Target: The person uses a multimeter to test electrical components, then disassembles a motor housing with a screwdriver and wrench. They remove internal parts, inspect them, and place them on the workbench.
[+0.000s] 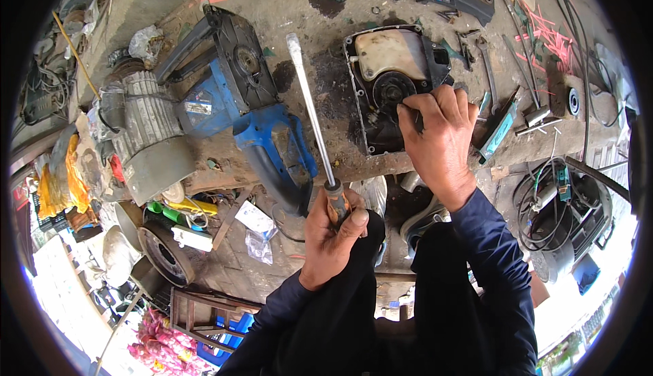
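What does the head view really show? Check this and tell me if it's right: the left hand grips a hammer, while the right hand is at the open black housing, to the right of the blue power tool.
Not quite: the left hand grips a screwdriver, not a hammer, as the head view shows. The right hand is at the open black housing, right of the blue power tool.

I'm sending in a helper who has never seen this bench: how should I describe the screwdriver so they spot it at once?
Find the blue power tool left of centre, then the open black case to its right. In the picture, the screwdriver lies between them, pointing up from the left hand. Its long, straight, shiny shaft sets it apart from both.
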A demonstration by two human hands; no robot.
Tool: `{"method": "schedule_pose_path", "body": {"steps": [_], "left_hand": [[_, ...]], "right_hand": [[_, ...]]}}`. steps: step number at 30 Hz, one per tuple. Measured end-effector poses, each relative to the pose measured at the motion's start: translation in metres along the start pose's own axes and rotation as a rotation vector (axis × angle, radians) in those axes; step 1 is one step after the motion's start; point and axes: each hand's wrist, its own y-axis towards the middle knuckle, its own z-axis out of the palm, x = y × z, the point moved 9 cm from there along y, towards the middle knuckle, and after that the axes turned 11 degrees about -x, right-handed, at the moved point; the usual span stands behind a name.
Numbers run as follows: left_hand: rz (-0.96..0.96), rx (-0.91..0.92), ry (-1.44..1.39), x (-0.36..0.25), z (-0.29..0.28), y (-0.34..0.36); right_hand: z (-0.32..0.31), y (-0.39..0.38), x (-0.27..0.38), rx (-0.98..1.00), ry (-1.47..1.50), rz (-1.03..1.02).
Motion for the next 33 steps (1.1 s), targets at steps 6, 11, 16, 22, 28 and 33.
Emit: {"method": "schedule_pose_path", "body": {"steps": [6, 11, 16, 22, 28, 33], "left_hand": [[-0.039, -0.001, -0.034, 0.002, -0.010, 0.003], [-0.026, 0.007, -0.040, 0.001, -0.012, 0.004], [-0.031, 0.007, -0.063, 0.003, -0.012, 0.003], [-0.036, 0.009, -0.041, 0.004, -0.009, 0.003], [-0.042, -0.002, -0.028, 0.004, -0.008, 0.002], [-0.040, -0.001, -0.055, 0.004, -0.008, 0.002]], "right_hand": [[0.012, -0.001, -0.001, 0.019, -0.051, 0.006], [0.016, -0.004, -0.001, 0.030, -0.056, 0.017], [0.018, -0.006, -0.002, 0.030, -0.002, 0.032], [0.020, -0.008, -0.007, 0.039, 0.058, 0.085], [0.015, -0.005, -0.012, 0.029, 0.133, 0.166], [-0.025, -0.010, -0.045, -0.023, 0.373, 0.430]]}}
